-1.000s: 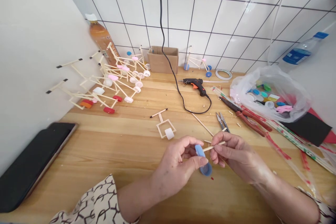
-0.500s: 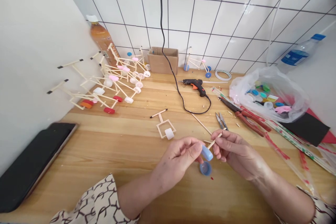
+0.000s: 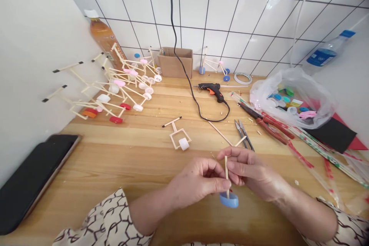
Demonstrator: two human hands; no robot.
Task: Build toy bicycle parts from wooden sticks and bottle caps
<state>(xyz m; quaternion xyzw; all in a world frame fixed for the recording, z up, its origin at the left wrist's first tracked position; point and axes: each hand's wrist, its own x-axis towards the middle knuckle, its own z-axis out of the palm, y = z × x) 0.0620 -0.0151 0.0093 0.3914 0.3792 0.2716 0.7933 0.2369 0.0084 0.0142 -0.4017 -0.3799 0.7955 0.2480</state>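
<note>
Both my hands meet over the front of the table around a short wooden stick (image 3: 226, 172), which stands almost upright. My left hand (image 3: 198, 180) pinches its lower part between thumb and fingers. Higher up, my right hand (image 3: 250, 169) has its thumb and fingers closed about the same stick. At the stick's foot is a light blue bottle cap (image 3: 229, 200), seen at a slant; whether it rests on the table I cannot tell. Beyond my hands lies a small stick frame (image 3: 180, 137) with a white cap (image 3: 183, 144) on it.
Scissors (image 3: 243, 134), pliers (image 3: 266, 125) and a glue gun (image 3: 211, 90) with its black cord lie behind my hands. A bag of caps (image 3: 253, 92) sits right. Stick models (image 3: 115, 92) crowd the left back, near a bottle (image 3: 105, 38). A phone (image 3: 34, 180) lies left.
The stick has swung from slanted to upright, its lower end now at a blue cap. My left fingers have moved from a cap to the stick. Only one blue cap shows near my hands now.
</note>
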